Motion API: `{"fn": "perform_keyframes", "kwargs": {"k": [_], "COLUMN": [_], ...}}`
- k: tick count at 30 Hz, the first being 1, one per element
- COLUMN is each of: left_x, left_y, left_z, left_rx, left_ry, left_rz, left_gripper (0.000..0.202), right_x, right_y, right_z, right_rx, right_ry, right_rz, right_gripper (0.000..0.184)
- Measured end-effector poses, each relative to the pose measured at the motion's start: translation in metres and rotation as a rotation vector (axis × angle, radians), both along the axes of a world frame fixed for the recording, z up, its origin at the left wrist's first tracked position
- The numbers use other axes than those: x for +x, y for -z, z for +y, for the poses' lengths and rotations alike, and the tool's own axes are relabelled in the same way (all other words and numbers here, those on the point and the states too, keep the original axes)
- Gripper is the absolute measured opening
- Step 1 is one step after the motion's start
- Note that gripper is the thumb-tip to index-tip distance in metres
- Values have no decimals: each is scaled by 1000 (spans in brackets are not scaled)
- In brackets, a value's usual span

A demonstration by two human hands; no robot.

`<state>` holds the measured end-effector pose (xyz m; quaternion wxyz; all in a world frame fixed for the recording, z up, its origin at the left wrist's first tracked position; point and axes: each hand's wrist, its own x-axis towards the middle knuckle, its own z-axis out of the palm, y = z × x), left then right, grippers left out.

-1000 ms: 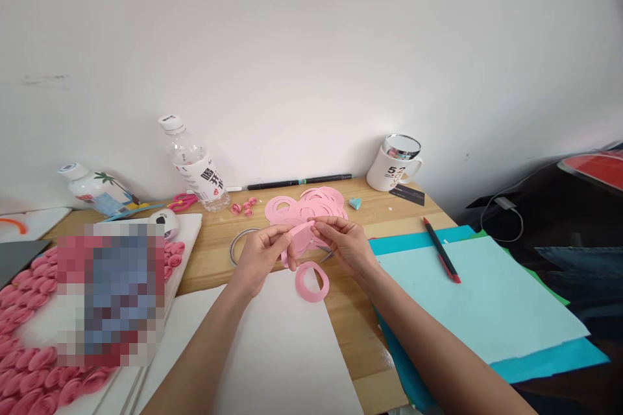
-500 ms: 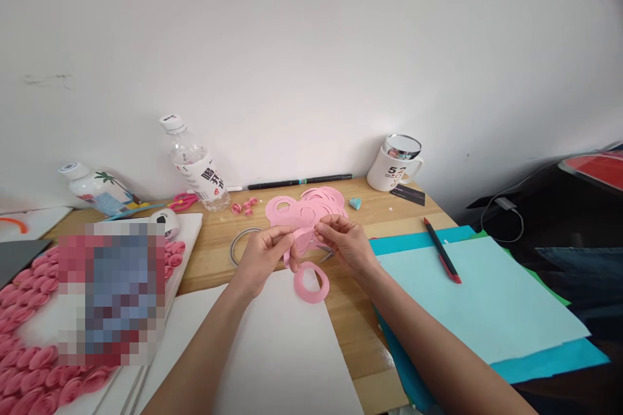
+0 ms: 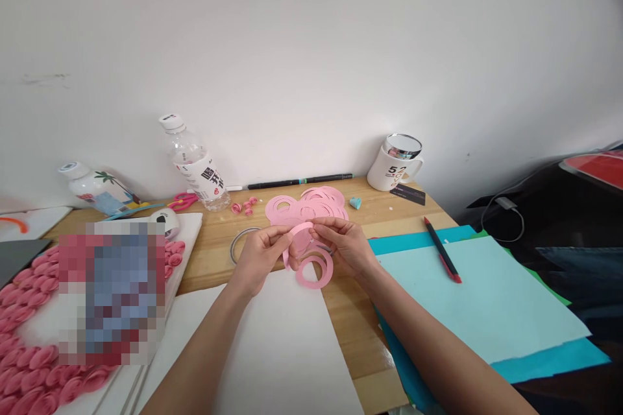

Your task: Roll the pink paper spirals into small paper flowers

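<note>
Between my hands is a curved pink paper strip [image 3: 315, 277], its lower end hanging in loops over the white sheet. My left hand [image 3: 265, 251] is closed, thumb and fingers pinching the strip from the left. From the right, my right hand [image 3: 343, 243] pinches the strip's upper part with the fingertips. Just behind them lies a pile of pink paper rings [image 3: 324, 202] on the wooden table. Several small rolled pink paper pieces [image 3: 247, 206] sit left of the pile, and a small blue paper roll [image 3: 355, 203] is to its right.
A water bottle [image 3: 197, 165] and a white mug [image 3: 395, 163] stand by the wall. At left is a board with pink paper roses [image 3: 39, 363]. White paper [image 3: 277, 350] lies in front; blue sheets [image 3: 481, 298] with a pen [image 3: 442, 251] are at right. A grey ring [image 3: 237, 248] lies near my left hand.
My right hand has shifted slightly left, closer to my left hand. The hanging loop of the pink strip has risen and now shows more turns.
</note>
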<state>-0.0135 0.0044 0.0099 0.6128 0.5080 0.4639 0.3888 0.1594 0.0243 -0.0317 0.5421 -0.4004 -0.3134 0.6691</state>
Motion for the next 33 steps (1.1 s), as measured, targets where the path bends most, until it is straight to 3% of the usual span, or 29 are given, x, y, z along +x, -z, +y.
{"fn": "perform_keyframes", "kwargs": {"k": [12,19,33], "left_x": [4,8,8], "left_y": [0,-3,-7], "left_z": [-2,-4,-4], "left_rx": [89,63,29], "left_ry": [30,67,38], "left_rz": [186,165,152], "left_gripper": [34,35,30], "right_x": [-3,-4,0], "right_y": [-5,-8,-3], "right_z": [-4,-5,-2], "right_rx": [16,60,41], "right_ry": [-36,-40,-53], "right_rz": [-61,-68,-34], "right_gripper": [25,19,23]}}
